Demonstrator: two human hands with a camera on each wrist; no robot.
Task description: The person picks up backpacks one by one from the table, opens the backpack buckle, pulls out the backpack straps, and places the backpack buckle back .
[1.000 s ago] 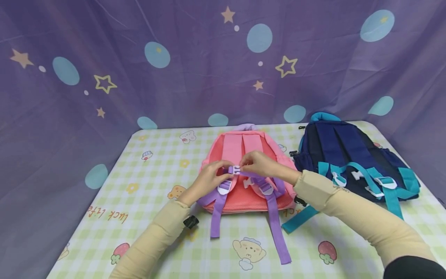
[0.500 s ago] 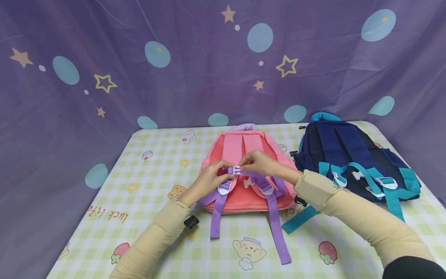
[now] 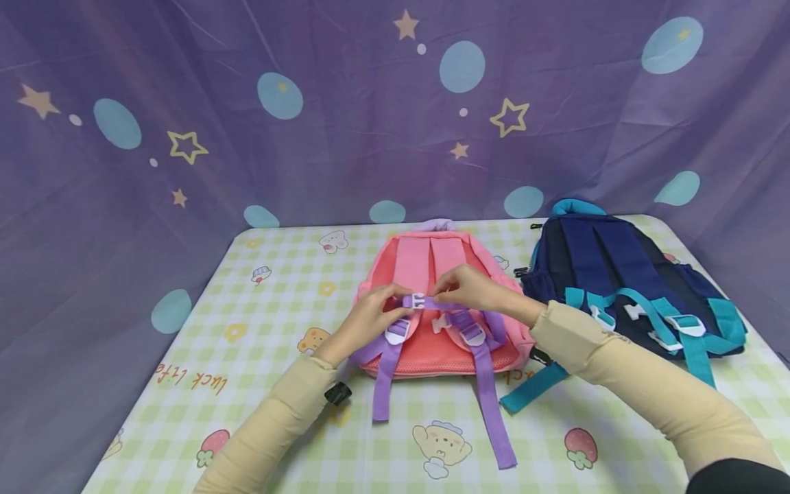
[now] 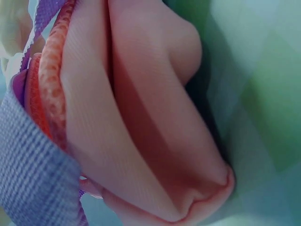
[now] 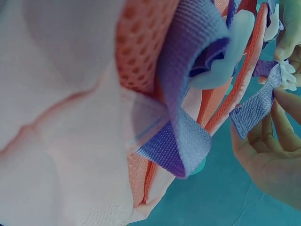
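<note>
A pink backpack (image 3: pixel 453 357) lies with its padded shoulder straps upward in the head view. Over its middle, a white side-release buckle (image 3: pixel 418 301) sits on a purple chest strap (image 3: pixel 449 304). My left hand (image 3: pixel 372 317) pinches the strap at the buckle's left. To the right of the buckle, my right hand (image 3: pixel 468 288) pinches the strap between thumb and fingers. The right wrist view has the strap's loose end (image 5: pixel 254 113) by my right hand, close to the buckle. Mostly the bag's pink side (image 4: pixel 141 94) fills the left wrist view.
A navy backpack (image 3: pixel 623 254) with teal straps lies at the right. Purple strap tails (image 3: pixel 494 412) hang over the checked tablecloth (image 3: pixel 278 384) in front. A white buckle piece (image 3: pixel 441 322) lies on the pink bag. A purple curtain (image 3: pixel 345 137) stands behind.
My right hand has slid slightly right along the purple strap, away from the white buckle, and its forearm shifted right with it. My left hand has stayed almost in place.
</note>
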